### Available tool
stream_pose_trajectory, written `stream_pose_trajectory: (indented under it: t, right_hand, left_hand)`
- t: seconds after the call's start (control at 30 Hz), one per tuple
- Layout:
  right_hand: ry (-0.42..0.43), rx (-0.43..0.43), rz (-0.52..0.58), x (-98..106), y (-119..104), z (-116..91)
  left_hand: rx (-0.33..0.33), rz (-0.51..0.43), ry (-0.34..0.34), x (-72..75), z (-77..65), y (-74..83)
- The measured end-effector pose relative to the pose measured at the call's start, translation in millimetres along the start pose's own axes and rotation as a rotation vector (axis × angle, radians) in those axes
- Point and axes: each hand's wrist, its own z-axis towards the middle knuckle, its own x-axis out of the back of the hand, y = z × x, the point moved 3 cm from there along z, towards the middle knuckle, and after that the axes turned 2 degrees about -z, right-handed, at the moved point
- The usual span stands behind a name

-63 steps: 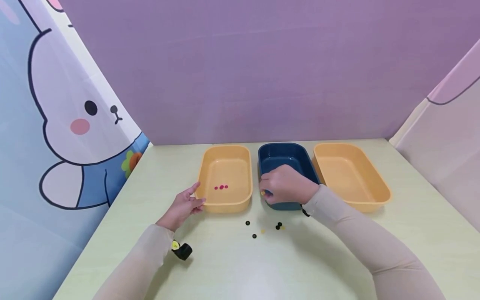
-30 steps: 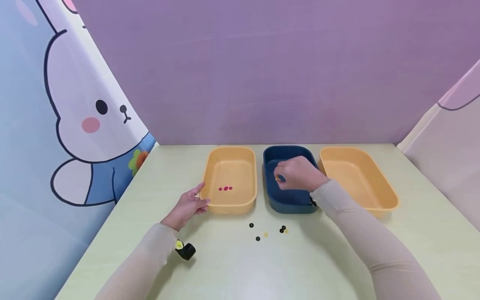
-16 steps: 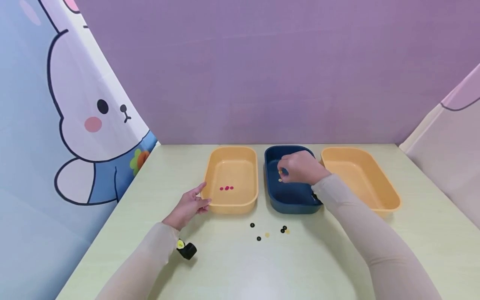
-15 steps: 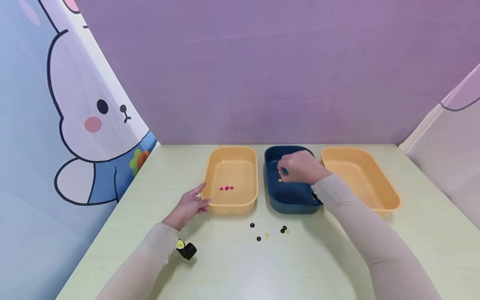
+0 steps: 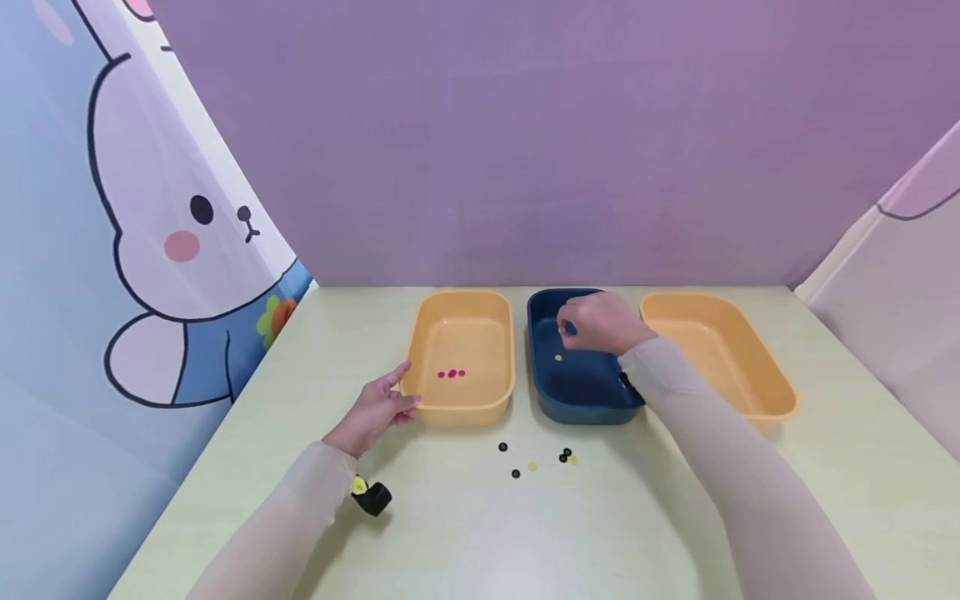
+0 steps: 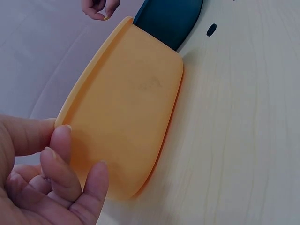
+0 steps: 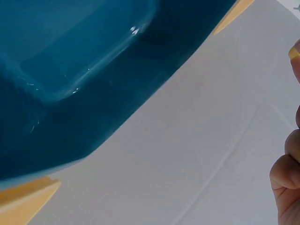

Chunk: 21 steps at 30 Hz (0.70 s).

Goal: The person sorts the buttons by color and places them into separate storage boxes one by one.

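The right hand has moved farther over the blue tray; its fingertips pinch a yellow button. The left hand, half-curled, grips the left yellow tray.

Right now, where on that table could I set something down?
Bare table lies between the left sleeve and right sleeve, nearer than the scattered discs; also right of the right sleeve. Crowded: in front of the blue tray, where discs lie, and over it, where the right hand hovers.
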Motion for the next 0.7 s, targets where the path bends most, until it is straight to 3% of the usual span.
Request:
stream_pose_trajectory:
  t: [0.2, 0.7]
  right_hand:
    - [-0.058, -0.022, -0.015, -3.5, 1.0, 4.1]
    - [-0.102, -0.093, 0.003, -16.5, 10.3, 6.9]
  left_hand:
    - [0.002, 0.009, 0.004, 0.5, 1.2, 0.6]
    - [0.021, 0.013, 0.013, 1.0, -0.7, 0.8]
